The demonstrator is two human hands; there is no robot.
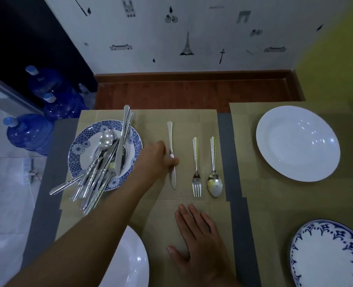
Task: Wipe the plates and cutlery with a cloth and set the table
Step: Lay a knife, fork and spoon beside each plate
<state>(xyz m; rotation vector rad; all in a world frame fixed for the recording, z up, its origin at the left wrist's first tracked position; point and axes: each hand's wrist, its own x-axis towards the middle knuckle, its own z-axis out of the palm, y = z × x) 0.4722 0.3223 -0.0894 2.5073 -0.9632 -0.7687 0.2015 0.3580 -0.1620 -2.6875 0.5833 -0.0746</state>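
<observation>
Silver knife (170, 139) lies lengthwise on a woven tan placemat (192, 119), its handle pointing away from the person and its blade toward them. The left hand (153, 157) reaches across from the lower left and pinches the knife near its middle, thumb on top. Just to the right, a fork (196, 168) and a spoon (214, 168) lie parallel to the knife, side by side but not touching, heads toward the person. The right hand (198, 235) rests flat on the same placemat nearer the person, fingers straight and spread, holding nothing. To the left, a blue-patterned plate (79, 145) carries a loose heap of cutlery (101, 168), several handles jutting past its rim. A white plate (133, 264) sits at the bottom edge under the left forearm. Across a strip of grey tabletop (223, 131), a second placemat (243, 114) bears a plain white plate (297, 143), and a blue-rimmed plate (326, 255) sits nearer the person. Blue water bottles (30, 133) stand on the floor at far left.
</observation>
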